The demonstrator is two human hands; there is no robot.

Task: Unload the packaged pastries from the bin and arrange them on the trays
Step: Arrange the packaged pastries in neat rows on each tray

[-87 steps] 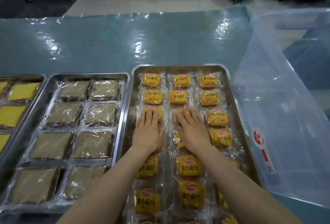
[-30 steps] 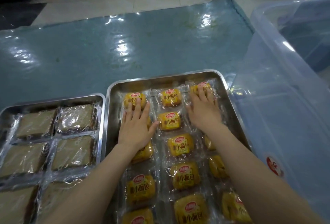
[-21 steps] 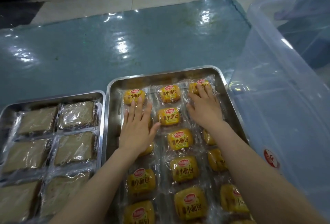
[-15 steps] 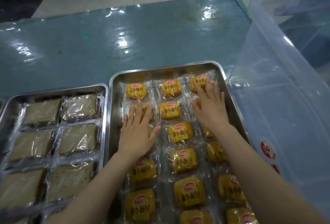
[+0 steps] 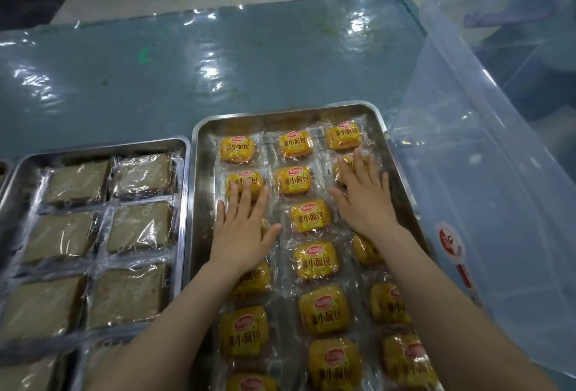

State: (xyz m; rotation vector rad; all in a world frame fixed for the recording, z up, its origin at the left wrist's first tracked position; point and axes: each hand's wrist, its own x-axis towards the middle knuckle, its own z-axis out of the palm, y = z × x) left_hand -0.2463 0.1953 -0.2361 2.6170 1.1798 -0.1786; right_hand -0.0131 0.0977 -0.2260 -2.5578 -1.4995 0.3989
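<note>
1. Left hand (image 5: 241, 228): flat, fingers straight and spread, palm down on the left column of yellow bun packets (image 5: 315, 259), fingertips reaching the second packet from the far end; nothing gripped.
2. Right hand (image 5: 363, 200): likewise flat and spread, pressing on the right column, fingertips over the second packet from the far end; nothing pinched or curled round.
3. Between the two hands: the middle column, uncovered, labels up, in a fairly straight line.
4. Just beyond the fingertips: the far row of three packets, close to the far rim of the steel tray (image 5: 199, 178).
5. Toward the wrists and under the forearms: more packets in three columns, running out of view at the near edge.
6. Left of the left hand, touching or nearly touching that tray: a second tray (image 5: 184, 153) filled with brown square pastries (image 5: 141, 225) in clear wrap, two across.
7. Right of the right hand, just beside the tray rim: the clear plastic bin (image 5: 486, 172); no packets visible through the wall shown, so probably unloaded already.
8. Step in hand, as judged: smoothing and squaring the rows, not unloading.
9. Next move, as judged: light sideways nudges with flat palms to even the gaps; gentle pressure, since slippery wrappers overlap and slide easily.
</note>
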